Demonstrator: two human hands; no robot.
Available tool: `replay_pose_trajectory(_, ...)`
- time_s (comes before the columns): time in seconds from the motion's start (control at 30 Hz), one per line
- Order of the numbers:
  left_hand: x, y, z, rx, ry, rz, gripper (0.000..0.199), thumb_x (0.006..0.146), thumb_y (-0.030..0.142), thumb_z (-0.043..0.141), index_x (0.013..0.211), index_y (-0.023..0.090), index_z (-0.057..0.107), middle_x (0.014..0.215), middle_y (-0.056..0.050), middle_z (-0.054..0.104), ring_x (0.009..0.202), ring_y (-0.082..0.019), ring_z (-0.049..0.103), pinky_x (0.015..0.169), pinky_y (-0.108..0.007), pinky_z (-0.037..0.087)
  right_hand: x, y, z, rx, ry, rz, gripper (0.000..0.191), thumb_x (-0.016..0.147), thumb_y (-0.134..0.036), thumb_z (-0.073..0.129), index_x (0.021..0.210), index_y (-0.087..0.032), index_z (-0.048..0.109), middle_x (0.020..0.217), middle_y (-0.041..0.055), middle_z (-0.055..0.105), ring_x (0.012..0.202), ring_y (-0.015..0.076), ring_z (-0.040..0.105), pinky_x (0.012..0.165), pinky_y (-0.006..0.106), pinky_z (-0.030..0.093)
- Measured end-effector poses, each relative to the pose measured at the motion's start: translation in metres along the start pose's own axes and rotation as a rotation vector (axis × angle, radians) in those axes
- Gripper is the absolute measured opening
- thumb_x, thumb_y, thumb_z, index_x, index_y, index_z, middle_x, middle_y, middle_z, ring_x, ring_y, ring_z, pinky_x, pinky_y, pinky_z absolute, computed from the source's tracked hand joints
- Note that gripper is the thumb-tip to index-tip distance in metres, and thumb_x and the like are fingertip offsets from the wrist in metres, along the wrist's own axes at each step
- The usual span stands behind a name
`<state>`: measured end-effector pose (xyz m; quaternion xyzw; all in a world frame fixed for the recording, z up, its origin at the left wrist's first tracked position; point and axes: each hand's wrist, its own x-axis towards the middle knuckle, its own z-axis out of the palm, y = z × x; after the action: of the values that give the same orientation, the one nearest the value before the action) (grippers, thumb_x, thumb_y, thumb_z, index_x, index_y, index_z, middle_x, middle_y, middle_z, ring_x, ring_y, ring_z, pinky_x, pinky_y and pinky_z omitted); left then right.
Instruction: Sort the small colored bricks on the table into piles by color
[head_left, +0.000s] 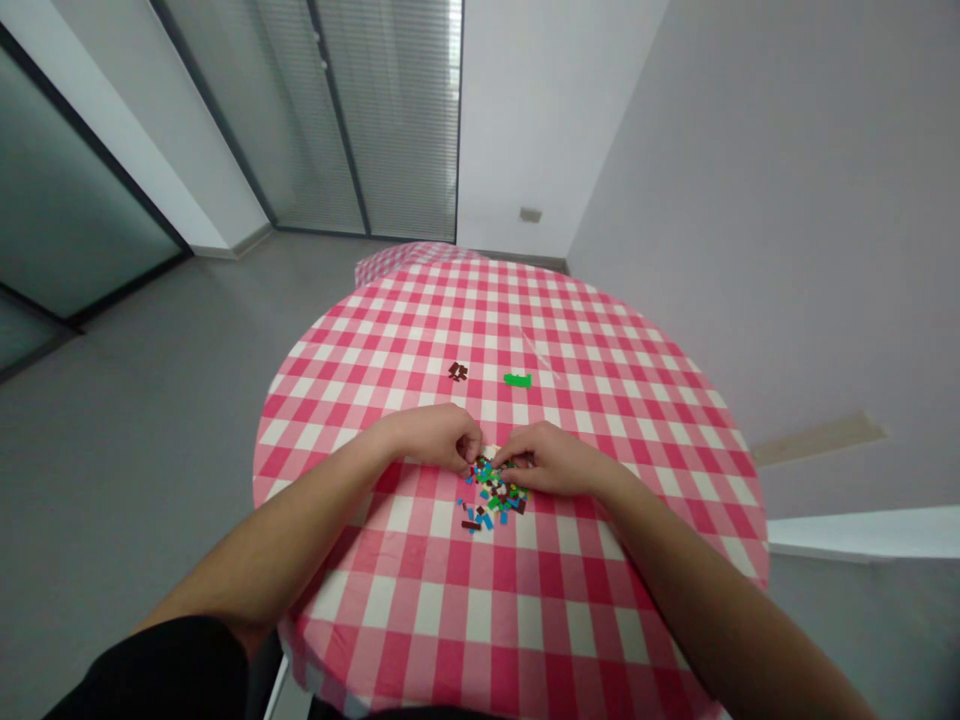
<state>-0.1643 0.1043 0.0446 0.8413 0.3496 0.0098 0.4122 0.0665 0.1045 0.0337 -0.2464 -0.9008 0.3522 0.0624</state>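
A loose pile of small blue, green, brown and white pieces [495, 495] lies on the checkered tablecloth. At its upper left edge is my left hand [448, 437], its fingers curled down and touching the pieces. My right hand [547, 458] reaches into the pile from the right, thumb and fingertips near each other; whatever they pinch is too small to name. Beyond the hands, a small heap of brown pieces [458, 371] sits to the left of a green piece [517, 380].
The round table has a red and white checkered cloth [450, 620]. Another checkered surface [412, 257] adjoins its far edge. Glass partitions [397, 120] stand beyond to the left, with a white wall [750, 200] to the right.
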Motion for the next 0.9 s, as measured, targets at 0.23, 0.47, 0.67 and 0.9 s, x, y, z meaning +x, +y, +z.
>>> replay_pose_trajectory(0.23,0.002,0.003,0.001,-0.022,-0.012,0.050,0.014,0.071,0.010,0.065,0.081,0.017,0.071,0.070,0.001,0.068,0.062,-0.012,0.058,0.058,-0.021,0.039,0.001,-0.010,0.000,-0.049,0.014,0.007,0.020,0.081,-0.018,0.064,0.095,-0.020,0.077,0.076,0.0031,0.070,0.062,0.0125,0.057,0.056,0.023,0.039)
replay_pose_trajectory(0.47,0.005,0.001,0.004,-0.002,-0.021,0.049,0.009,0.070,0.010,0.065,0.075,0.016,0.071,0.069,0.001,0.068,0.061,-0.012,0.058,0.059,-0.021,0.039,0.005,-0.014,0.007,-0.128,0.016,-0.025,0.020,0.085,-0.024,0.065,0.101,-0.025,0.077,0.085,0.0032,0.073,0.072,0.0155,0.062,0.064,0.026,0.041)
replay_pose_trajectory(0.67,0.006,-0.002,0.005,-0.008,-0.012,0.051,0.006,0.069,0.011,0.067,0.071,0.016,0.070,0.069,0.001,0.069,0.061,-0.012,0.059,0.059,-0.021,0.039,0.006,-0.012,0.009,-0.133,-0.021,-0.028,0.021,0.086,-0.025,0.063,0.103,-0.025,0.076,0.090,0.0040,0.074,0.077,0.0165,0.064,0.067,0.026,0.042)
replay_pose_trajectory(0.9,0.005,-0.001,0.005,-0.015,-0.005,0.047,0.004,0.069,0.012,0.068,0.070,0.015,0.070,0.067,0.000,0.068,0.060,-0.012,0.058,0.057,-0.020,0.038,0.003,-0.013,0.005,-0.094,-0.052,-0.025,0.026,0.085,-0.019,0.062,0.106,-0.026,0.076,0.092,0.0034,0.074,0.079,0.0161,0.064,0.069,0.026,0.044)
